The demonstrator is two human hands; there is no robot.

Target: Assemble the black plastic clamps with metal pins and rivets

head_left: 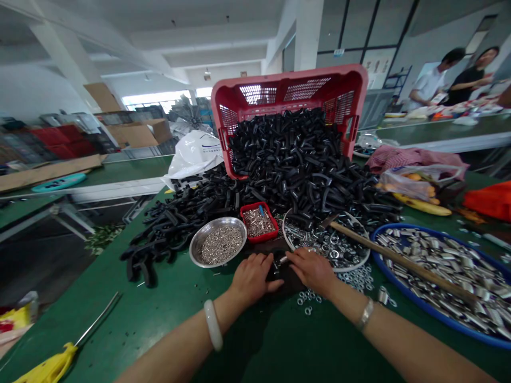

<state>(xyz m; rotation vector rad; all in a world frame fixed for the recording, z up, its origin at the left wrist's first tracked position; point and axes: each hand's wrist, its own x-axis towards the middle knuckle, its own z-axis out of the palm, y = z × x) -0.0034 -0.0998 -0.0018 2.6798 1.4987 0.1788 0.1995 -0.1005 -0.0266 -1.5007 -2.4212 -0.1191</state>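
Observation:
At the table's front middle, my left hand [252,275] is closed over a small black plastic part [273,272], its thumb stretched along the near side. My right hand [312,270] pinches a silvery ribbed metal piece [283,260], which looks like a spring or threaded insert, against that part. Fingers hide much of both pieces. Just beyond the hands stand a steel bowl [219,244] of tiny metal pieces and a red tray [275,232] of small screws or pins. A white round tray [362,263] of nuts and hardware lies beyond my right hand, with loose nuts [308,310] beside it.
A tipped red crate [289,78] spills black handles [279,154] across the table. At right, a long wooden-handled hammer [399,259] lies over a blue tray [377,260] of metal sleeves. A yellow-handled electric screwdriver [54,364] lies front left. Two people stand at the far right.

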